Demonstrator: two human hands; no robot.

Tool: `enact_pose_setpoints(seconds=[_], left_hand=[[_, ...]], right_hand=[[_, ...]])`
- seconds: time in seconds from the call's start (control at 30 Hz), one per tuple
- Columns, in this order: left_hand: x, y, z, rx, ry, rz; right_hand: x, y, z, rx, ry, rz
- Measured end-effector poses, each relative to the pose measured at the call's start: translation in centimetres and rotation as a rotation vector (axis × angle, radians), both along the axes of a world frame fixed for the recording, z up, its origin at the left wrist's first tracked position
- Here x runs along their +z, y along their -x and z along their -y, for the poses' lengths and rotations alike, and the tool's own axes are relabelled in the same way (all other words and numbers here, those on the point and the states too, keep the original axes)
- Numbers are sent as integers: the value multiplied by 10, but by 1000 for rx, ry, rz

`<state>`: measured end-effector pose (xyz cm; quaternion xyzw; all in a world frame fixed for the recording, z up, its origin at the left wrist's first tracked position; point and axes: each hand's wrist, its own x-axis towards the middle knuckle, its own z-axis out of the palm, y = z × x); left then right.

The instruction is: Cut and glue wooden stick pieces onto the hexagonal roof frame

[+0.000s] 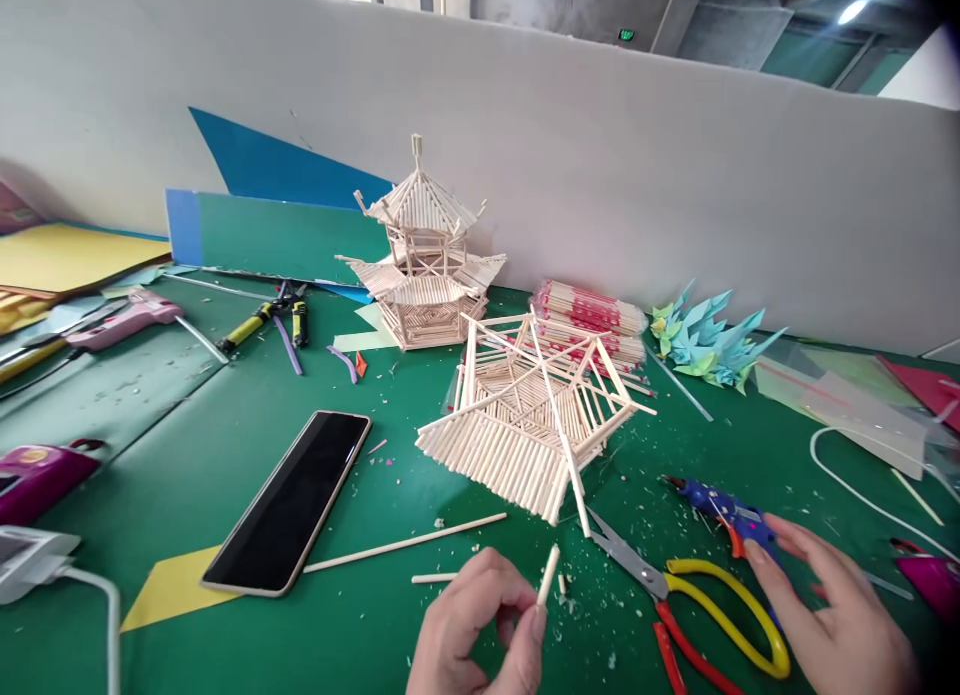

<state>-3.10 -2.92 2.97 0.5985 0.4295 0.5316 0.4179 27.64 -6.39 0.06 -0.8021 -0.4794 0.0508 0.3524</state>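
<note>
Between thumb and fingertips, my left hand pinches a short piece of wooden stick, tilted upward. My right hand is around a blue hot glue gun, with the thumb by its orange trigger; its nozzle points left. Just beyond my left hand stands a partly roofed model made of wooden sticks, with one slatted roof panel at the front and bare frame bars elsewhere. Scissors with red and yellow handles lie between my hands, blades toward the model. A long loose stick rests on the green table.
Behind stands a two-tiered stick pagoda. Bundled sticks in plastic wrap and blue paper folds lie to its right. A phone, pliers and a pink glue gun are on the left. A white cable curves at right.
</note>
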Motion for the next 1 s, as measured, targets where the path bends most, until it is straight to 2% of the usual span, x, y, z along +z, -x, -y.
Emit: enact_pose_setpoints(seconds=[0.07,0.17,0.27,0.37,0.5,0.67,0.87,1.0], left_hand=[[8,4,-3,-4,-3,-14],[19,7,-7,-35,45,-58],[27,8,-11,-76,108,-145],[29,6,-15,-77,102,-213],[29,1,-20,-49,51,-267],[29,-5,-23,-23,-4,-342],[27,-10,-27,-5,-27,-397],[26,-11,-28,20,-54,-423]], right_hand=[[11,29,-3,105,125,-47],[22,68,-12,271,90,-148],[25,94,-21,395,51,-278],[28,113,-28,444,9,-440],[35,135,-35,384,-47,-636],[42,145,-37,340,-68,-707],[38,138,-39,468,-50,-646],[38,139,-41,490,-57,-636]])
